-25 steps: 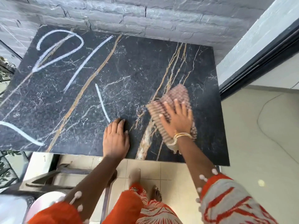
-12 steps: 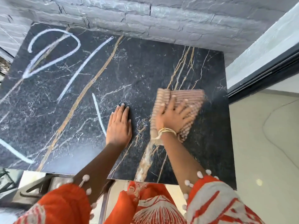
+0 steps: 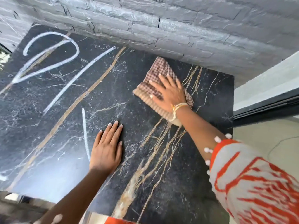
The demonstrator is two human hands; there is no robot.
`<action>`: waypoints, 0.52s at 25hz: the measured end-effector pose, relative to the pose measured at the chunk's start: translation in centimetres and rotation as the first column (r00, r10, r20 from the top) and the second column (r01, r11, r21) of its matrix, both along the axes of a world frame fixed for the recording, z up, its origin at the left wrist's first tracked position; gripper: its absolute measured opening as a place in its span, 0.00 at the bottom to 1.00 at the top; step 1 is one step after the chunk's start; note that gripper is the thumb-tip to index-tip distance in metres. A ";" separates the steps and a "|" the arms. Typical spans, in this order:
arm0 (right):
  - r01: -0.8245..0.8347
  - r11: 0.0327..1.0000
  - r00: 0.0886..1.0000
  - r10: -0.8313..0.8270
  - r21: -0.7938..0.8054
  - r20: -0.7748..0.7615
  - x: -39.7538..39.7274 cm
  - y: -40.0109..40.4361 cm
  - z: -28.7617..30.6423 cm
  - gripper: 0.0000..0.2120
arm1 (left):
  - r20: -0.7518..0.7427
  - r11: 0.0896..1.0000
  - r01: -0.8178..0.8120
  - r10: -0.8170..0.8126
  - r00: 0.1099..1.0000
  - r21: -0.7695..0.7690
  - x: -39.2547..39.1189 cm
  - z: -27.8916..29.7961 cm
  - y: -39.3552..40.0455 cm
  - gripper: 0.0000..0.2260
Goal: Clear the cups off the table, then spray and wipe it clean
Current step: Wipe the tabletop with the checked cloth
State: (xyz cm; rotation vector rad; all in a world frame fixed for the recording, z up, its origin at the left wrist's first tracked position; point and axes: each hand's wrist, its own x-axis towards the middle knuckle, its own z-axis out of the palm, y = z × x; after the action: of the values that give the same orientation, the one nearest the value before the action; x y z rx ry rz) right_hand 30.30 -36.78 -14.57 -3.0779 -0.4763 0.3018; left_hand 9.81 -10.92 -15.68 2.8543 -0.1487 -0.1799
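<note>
A black marble table (image 3: 161, 175) with gold and white veins fills the view. My right hand (image 3: 168, 92) lies flat with spread fingers on a brown checked cloth (image 3: 159, 68), pressing it onto the table's far right part, close to the wall. My left hand (image 3: 106, 149) rests flat on the table nearer the front, fingers straight and together, left of the cloth. No cups or spray bottle are in view.
A grey stone brick wall (image 3: 178, 25) runs along the table's far edge. A dark door frame (image 3: 265, 107) and pale floor (image 3: 267, 143) lie to the right of the table. White streaks (image 3: 51, 62) mark the table's left half.
My right hand has pushed the cloth away from the front edge toward the wall. My left hand has stayed flat on the table, shifting slightly forward.
</note>
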 end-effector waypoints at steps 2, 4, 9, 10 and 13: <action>0.072 0.997 0.997 -0.072 0.006 0.006 3.9 -0.9 0.0 0.30 | -0.006 1.000 -0.004 0.004 1.000 -0.008 0.3 0.0 0.0 0.25; 0.142 0.990 0.990 -0.143 0.023 0.018 6.0 -0.9 -0.1 0.30 | -0.008 1.000 -0.010 0.010 1.000 -0.019 0.6 0.0 -0.2 0.25; 0.098 0.995 0.992 -0.100 0.029 0.073 2.5 -0.1 -1.2 0.28 | -0.003 1.000 -0.023 0.023 1.000 -0.013 0.4 0.0 -0.1 0.24; 0.091 0.995 0.993 -0.093 0.027 0.073 1.5 0.1 -1.1 0.28 | -0.001 1.000 -0.022 0.022 1.000 -0.016 0.5 0.0 0.0 0.24; 0.083 0.996 0.995 -0.083 0.018 0.059 -1.9 1.3 -0.9 0.28 | 0.024 1.000 -0.020 0.020 1.000 -0.007 0.4 -0.1 0.1 0.24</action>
State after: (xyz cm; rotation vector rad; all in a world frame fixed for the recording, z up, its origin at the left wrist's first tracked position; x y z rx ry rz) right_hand 28.42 -35.46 -15.43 -3.0884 -0.3491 0.2044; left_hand 10.19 -10.82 -15.83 2.8507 -0.1252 -0.1410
